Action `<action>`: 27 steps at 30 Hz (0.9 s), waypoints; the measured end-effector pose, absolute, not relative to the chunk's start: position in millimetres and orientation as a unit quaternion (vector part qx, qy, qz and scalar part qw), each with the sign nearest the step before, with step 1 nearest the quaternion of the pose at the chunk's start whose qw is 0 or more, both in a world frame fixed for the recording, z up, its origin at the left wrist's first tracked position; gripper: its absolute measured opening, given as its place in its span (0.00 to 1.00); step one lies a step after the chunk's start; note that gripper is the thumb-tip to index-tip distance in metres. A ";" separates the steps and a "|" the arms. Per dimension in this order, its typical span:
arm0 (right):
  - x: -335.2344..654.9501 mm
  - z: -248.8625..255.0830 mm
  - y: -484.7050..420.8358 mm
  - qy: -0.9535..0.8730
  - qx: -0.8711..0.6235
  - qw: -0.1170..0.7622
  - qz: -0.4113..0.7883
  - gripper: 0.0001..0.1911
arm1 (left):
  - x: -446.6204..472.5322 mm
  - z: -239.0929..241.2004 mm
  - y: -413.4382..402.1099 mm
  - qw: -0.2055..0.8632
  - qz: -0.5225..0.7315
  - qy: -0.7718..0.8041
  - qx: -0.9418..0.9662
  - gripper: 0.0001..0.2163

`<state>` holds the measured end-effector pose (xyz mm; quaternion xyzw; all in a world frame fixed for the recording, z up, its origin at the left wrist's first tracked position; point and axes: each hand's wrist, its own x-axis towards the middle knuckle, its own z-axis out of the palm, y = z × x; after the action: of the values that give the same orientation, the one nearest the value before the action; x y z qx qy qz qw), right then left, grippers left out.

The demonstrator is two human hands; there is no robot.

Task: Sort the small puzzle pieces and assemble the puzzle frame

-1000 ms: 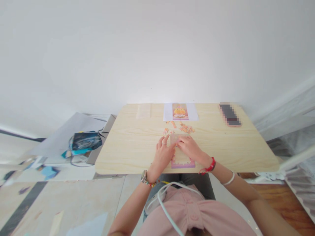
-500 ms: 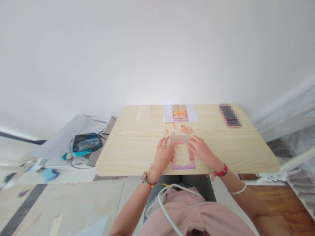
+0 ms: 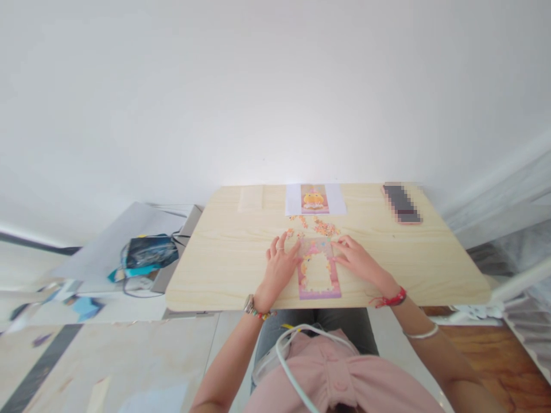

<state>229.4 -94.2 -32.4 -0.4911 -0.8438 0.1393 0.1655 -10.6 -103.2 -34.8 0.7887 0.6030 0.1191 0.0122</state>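
A partly joined jigsaw puzzle (image 3: pixel 319 294) lies flat near the table's front edge, its pink and purple border pieces forming a frame around bare wood. My left hand (image 3: pixel 280 264) rests at the puzzle's upper left edge, thumb touching the side and fingers apart. At the upper right edge, my right hand (image 3: pixel 353 259) touches the border with its fingertips, the fingers loosely stretched. Just beyond the puzzle are loose orange jigsaw pieces (image 3: pixel 326 228), in a pile and small clusters. Behind them lies a white sheet with a printed picture (image 3: pixel 314 199) of yellow-orange figures.
The light wooden table (image 3: pixel 228 258) stands against a white wall. A phone (image 3: pixel 402 203) lies at its back right, and a pale, see-through packet (image 3: pixel 251 198) at the back left. Left of the table, a dark bag (image 3: pixel 151 251) sits on a box. A white cable (image 3: pixel 282 350) crosses my lap.
Both hands have drawn outward from the puzzle's upper part to its sides, uncovering more of the top border. The puzzle stays in nearly the same place.
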 end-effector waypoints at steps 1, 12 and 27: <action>229.2 -32.2 -93.9 -0.844 -0.491 0.165 0.141 0.18 | -10.7 -35.5 -103.3 0.011 0.118 0.603 0.789 0.20; 227.8 -32.0 -93.5 -0.837 -0.501 0.164 0.143 0.18 | -9.8 -34.2 -101.0 0.023 0.117 0.607 0.786 0.20; 251.7 -33.2 -58.2 -0.811 -0.533 0.205 0.124 0.14 | -31.5 -27.9 -90.7 0.012 0.131 0.634 0.762 0.20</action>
<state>251.7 -58.2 -33.2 -0.5332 -0.8112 0.1243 0.2053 -31.5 -90.7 -27.9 0.7620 0.6340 0.1314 0.0117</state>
